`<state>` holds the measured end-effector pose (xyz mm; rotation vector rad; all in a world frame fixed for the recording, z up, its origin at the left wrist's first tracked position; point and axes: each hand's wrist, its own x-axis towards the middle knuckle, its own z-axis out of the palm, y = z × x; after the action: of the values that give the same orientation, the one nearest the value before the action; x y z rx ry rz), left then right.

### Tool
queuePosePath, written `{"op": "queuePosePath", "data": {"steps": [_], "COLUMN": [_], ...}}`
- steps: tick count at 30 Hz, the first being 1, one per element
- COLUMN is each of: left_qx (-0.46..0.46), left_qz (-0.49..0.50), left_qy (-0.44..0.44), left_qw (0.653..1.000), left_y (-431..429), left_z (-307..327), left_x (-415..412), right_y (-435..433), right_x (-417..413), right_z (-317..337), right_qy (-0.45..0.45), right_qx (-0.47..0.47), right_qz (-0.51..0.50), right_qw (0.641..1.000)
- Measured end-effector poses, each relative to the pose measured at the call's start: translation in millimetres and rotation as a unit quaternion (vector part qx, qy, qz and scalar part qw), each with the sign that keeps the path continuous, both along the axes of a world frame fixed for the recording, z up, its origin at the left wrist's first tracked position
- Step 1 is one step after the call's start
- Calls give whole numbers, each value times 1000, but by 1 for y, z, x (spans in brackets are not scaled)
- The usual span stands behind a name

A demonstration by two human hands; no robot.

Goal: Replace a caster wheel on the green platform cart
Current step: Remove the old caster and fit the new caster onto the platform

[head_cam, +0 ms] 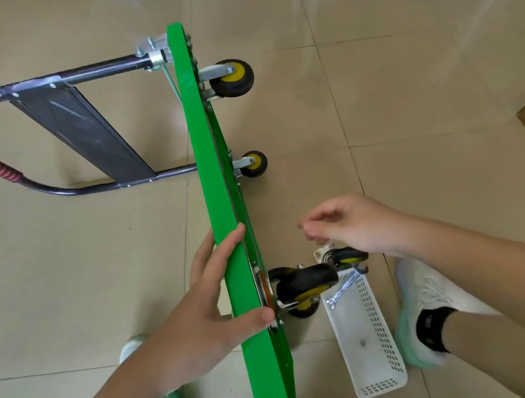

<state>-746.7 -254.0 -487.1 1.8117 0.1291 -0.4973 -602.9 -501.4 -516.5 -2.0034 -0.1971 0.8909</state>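
Within left hand [199, 312] grip: cart [212, 172] edge, caster [306, 282] beside thumb [261, 317].

1. Your green platform cart [214, 178] stands on its long edge on the floor. Its underside faces right, and your left hand [202, 311] grips the upper edge.
2. Three casters are mounted, with black tyres and yellow hubs: far caster [232, 78], middle caster [253, 163], near caster [306, 282].
3. A loose caster [350, 256] lies just beside the near one.

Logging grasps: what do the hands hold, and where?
Left hand grips the green cart by its raised edge near a caster; right hand: cannot tell, fingertips blurred.
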Motion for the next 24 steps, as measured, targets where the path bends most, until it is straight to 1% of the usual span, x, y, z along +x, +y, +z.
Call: {"op": "queuePosePath", "data": {"steps": [3, 6, 8, 16, 20, 22, 24], "left_qx": [23, 47, 40, 37, 33, 31, 29], "left_qz": [-24, -39, -39, -47, -44, -44, -43], "left_qy": [-7, -27, -26, -32, -29, -27, -27], "left_qw": [999, 998, 998, 998, 998, 998, 998], "left_y": [5, 10, 10, 13, 13, 13, 13], "left_z": [1, -1, -1, 2, 1, 1, 0], "left_x": [1, 2, 3, 4, 4, 4, 4], "right_y": [33, 54, 62, 75, 74, 72, 69], "right_x": [5, 4, 1, 0, 2, 3, 3], "right_z": [-21, -38, -41, -42, -44, -42, -43], "right_qy": [20, 20, 22, 40, 85, 103, 95], "right_qx": [-54, -91, -97, -40, 6, 0, -22], "right_qz": [108, 163, 182, 148, 102, 81, 91], "right_qw": [992, 982, 978, 987, 991, 991, 991]}}
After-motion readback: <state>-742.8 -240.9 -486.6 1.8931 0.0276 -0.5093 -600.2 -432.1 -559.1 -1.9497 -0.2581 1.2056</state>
